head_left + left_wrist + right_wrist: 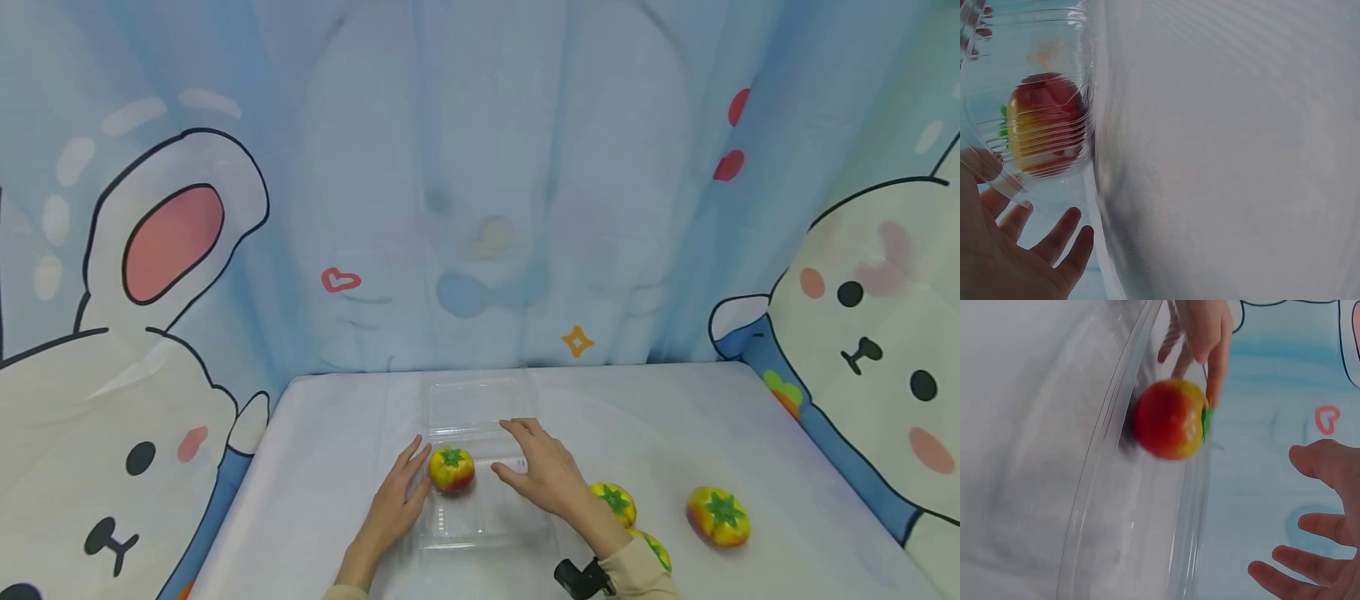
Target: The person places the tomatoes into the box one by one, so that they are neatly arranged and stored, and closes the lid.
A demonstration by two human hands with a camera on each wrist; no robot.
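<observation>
A clear plastic clamshell box (495, 521) lies with its lid (480, 404) folded back. Inside its left part sits a round yellow-and-red fruit (452, 470) with a green leafy top, also seen through the plastic as a fruit (1047, 125) in the left wrist view. My left hand (397, 492) is at the box's left side with fingers spread, close beside the fruit; whether it touches the box rim I cannot tell. Over the box's right side, my right hand (546, 468) has its fingers extended and apart, holding nothing. The right wrist view shows that hand (1329, 525) apart from the fruit (1169, 419).
Two similar fruits (615, 502) (654, 550) lie by my right forearm, partly covered by it. Another fruit (718, 517) rests farther right on the white tabletop (810, 533). A blue printed curtain (480, 183) hangs behind the table.
</observation>
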